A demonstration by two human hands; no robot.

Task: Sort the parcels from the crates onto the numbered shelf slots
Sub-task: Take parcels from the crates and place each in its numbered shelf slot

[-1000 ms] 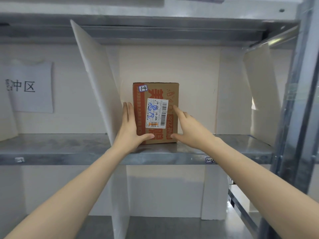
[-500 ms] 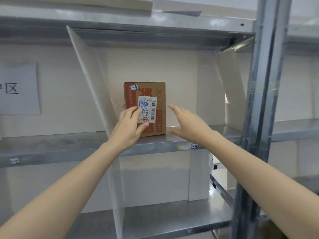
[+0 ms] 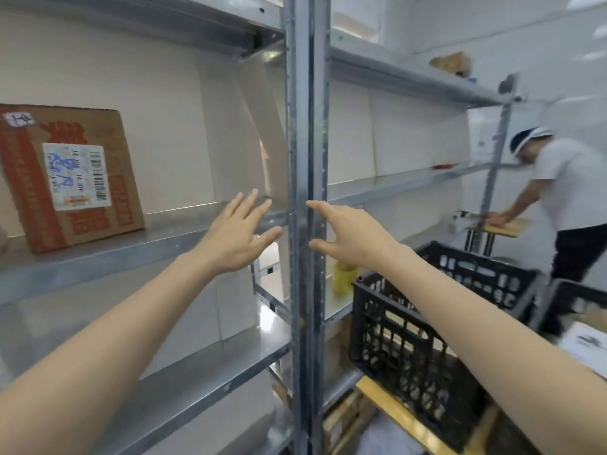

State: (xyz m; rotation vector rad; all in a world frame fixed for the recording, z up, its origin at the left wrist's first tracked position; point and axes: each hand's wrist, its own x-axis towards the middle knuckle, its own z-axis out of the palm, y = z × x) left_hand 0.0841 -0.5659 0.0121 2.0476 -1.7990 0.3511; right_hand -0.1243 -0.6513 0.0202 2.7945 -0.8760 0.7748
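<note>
2 bare forearms reach up from the bottom corners of the frame toward the middle. The left hand (image 3: 236, 234) hangs in front of the shelf's edge just left of the steel post (image 3: 303, 126), fingers straight and spread, its grip wide open with nothing in it. The right hand (image 3: 348, 234) sits just right of that post, index finger and thumb stretched out, its grip loose and just as bare; whether its fingertips touch the metal I cannot tell. Below the right arm, at lower right, a black crate (image 3: 427, 339) stands on a wooden board (image 3: 394, 412), with a yellow container (image 3: 343, 277) just beyond its left corner. A lower shelf (image 3: 203, 372) runs across the lower left. Above it, the galvanised shelf (image 3: 157, 238) carries the parcel (image 3: 70, 178) at the left edge of the frame, well apart from both hands: a brown carton with orange print, standing upright, a white barcode label with blue handwriting on its front and a small sticker at its upper left corner. A white divider (image 3: 262, 133) leans at the slot's right end, beside the post. Far off at the right, a second person (image 3: 571, 192) in a white shirt bends over a low stand.
</note>
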